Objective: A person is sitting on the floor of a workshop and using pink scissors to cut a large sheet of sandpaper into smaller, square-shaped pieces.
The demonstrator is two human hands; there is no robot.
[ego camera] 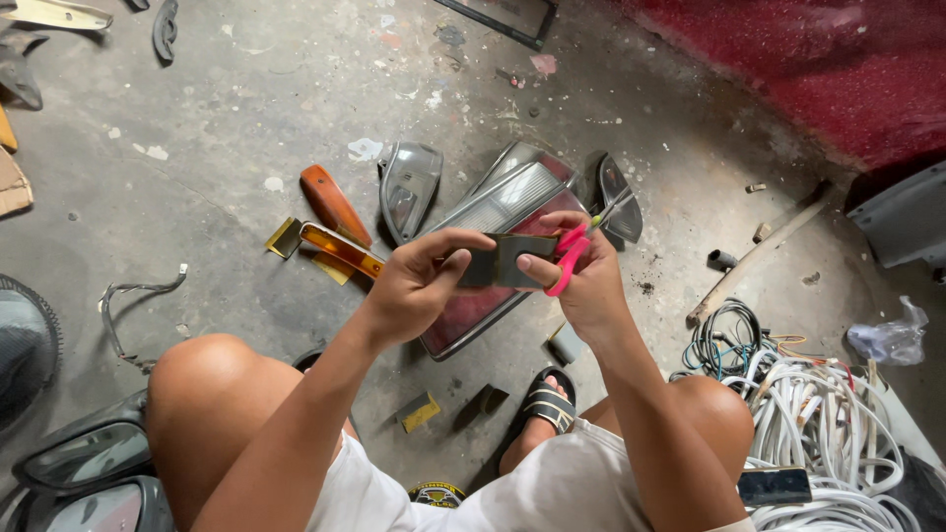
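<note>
Stained grey concrete floor [246,108] lies beneath a crouching person. Left hand [419,286] pinches a flat dark grey rectangular sheet piece [498,261] between thumb and fingers, held above a red and clear car tail-light [503,212]. Right hand [586,271] grips pink-handled scissors [570,258], fingers through the loops, touching the sheet's edge. White coiled cables [823,414] lie nearby.

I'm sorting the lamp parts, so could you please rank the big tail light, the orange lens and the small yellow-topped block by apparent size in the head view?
1. Big tail light, partly hidden by the hands
2. Orange lens
3. Yellow-topped block
</note>
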